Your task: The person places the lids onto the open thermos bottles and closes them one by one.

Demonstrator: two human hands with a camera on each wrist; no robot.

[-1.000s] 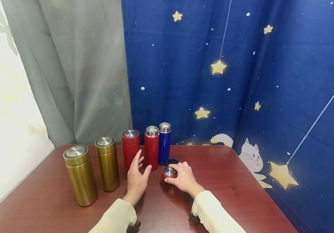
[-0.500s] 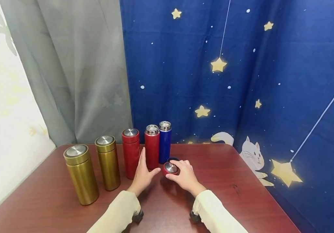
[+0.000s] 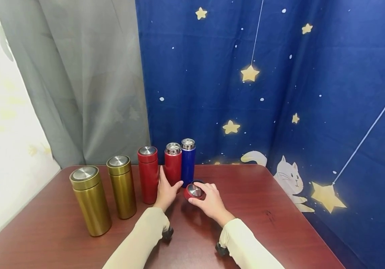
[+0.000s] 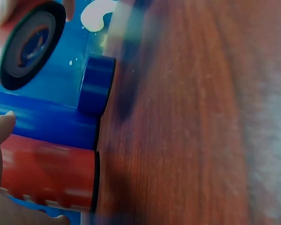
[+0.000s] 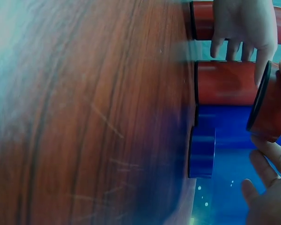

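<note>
My right hand (image 3: 212, 203) grips a red flask lid (image 3: 194, 191) with a brushed steel top, thumb on the near side and fingers on the far side. In the left wrist view the lid's underside faces the camera, tilted and raised off the table. My left hand (image 3: 166, 193) is spread at an open red vacuum flask (image 3: 173, 162), its straight fingers along the left side and its thumb to the right. Beside that flask stands a blue flask (image 3: 188, 164), also uncapped with a steel neck. A blue lid (image 5: 202, 152) sits on the table before it, mostly hidden in the head view.
Left of my left hand stands a capped red flask (image 3: 148, 175). Two capped gold flasks (image 3: 93, 209) stand farther left on the dark red wooden table (image 3: 259, 231). A grey curtain (image 3: 111, 74) and a blue starry curtain (image 3: 212, 74) hang behind.
My right hand has lifted the red lid off the table and tilted it, moving slightly left. My left hand has moved forward and right, up to the open red flask.
</note>
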